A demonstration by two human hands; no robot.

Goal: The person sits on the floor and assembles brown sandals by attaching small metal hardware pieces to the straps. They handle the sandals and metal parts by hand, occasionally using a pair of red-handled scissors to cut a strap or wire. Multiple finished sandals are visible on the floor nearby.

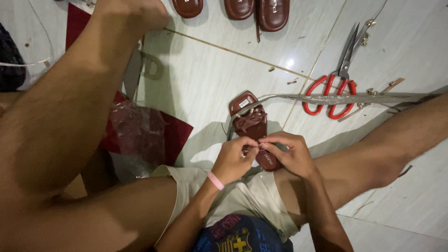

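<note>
Four brown sandals are showing: one sandal (254, 128) lying under two hands, the left hand (232, 160) and right hand (290, 154), and three (239, 8) lining the top edge. One pair of red-handled scissors (337, 86) is lying on the floor.

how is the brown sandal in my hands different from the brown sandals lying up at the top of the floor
The sandal in hand has brown straps bunched across its sole and is pinched by the left hand and right hand; the sandals at the top lie untouched, with no straps visible. It shows almost whole between the legs, while the top edge of the view cuts those off. All share the same glossy reddish-brown sole.
</note>
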